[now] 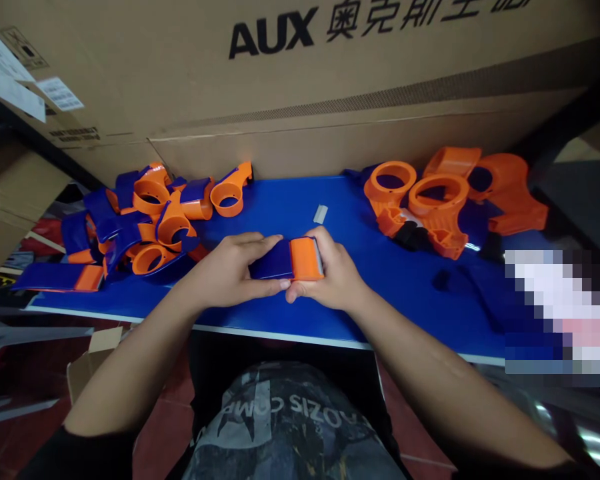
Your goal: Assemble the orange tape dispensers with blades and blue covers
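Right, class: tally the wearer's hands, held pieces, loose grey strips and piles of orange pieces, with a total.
Hands (left hand, right hand): 2
Held piece: 1
Grey strip: 1
Piles (left pile, right pile): 2
Total: 6

A single view looks out from the wearer's head, on the near side of the blue tabletop [280, 193] and above it; it faces forward and steeply down, near enough that the left hand [233, 270] and right hand [337, 270] show large over the tabletop; the wearer's shirt [290, 433] enters below the tabletop's near edge; a cardboard box [280, 93], behind the tabletop, fills the top of the wide frame.
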{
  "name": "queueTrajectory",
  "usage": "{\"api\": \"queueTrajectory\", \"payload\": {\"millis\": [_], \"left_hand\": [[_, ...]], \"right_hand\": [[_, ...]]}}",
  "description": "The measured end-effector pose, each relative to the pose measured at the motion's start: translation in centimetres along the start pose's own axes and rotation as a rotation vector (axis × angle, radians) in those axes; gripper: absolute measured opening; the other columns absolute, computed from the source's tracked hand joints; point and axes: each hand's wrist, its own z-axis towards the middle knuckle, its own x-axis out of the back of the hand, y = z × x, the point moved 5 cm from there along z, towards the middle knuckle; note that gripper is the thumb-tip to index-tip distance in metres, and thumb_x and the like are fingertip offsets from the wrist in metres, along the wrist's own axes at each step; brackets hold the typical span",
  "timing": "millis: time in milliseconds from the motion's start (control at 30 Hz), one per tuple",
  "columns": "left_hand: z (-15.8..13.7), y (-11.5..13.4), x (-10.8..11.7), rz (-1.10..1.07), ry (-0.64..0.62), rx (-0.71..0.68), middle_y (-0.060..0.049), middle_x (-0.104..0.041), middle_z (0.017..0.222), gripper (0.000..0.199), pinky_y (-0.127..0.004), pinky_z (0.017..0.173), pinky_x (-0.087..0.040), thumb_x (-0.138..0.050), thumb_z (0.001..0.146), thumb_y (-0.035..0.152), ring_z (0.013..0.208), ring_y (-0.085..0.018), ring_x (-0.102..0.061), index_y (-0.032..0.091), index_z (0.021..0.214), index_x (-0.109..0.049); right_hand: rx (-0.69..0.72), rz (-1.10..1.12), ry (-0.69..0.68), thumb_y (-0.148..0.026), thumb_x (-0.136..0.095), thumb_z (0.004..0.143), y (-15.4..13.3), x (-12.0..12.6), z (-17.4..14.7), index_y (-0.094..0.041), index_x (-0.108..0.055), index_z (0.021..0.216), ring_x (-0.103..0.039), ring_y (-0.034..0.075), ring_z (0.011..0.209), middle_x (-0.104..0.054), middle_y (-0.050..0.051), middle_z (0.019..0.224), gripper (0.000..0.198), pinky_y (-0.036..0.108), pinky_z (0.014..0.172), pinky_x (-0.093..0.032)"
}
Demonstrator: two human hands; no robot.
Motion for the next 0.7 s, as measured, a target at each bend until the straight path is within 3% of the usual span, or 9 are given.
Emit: {"api": "queueTrajectory", "payload": {"millis": [267,700], "left_hand": [[-0.3,-0.3,-0.2,0.051,0.0,-0.059,-0.012,-0.07,0.106,0.075,-0.037,0.087,-0.059,-0.074,0.089,0.056,0.095,-0.023,-0.07,0.01,0.146,-0.058],[-0.9,0.1,-0.4,0.183,0.033,-0.148,-0.017,-0.07,0.116,0.073,-0.041,0.093,-0.06,-0.068,0.094,0.053,0.103,-0.026,-0.071,0.009,0.15,-0.052]], "right_hand": [[-0.033,0.158,-0.02,-0.075,-0.089,0.057,0.2,-0.3,0.1,-0.027,-0.041,0.096,-0.04,0.011,0.058,-0.053,-0.008,0.069,0.078,0.026,0.053,-0.035],[-0.042,0.183,-0.023,-0.074,-0.09,0.055,-0.1,-0.5,0.0,-0.027,-0.042,0.096,-0.039,0.011,0.058,-0.051,-0.008,0.067,0.078,0.026,0.054,-0.033]]}}
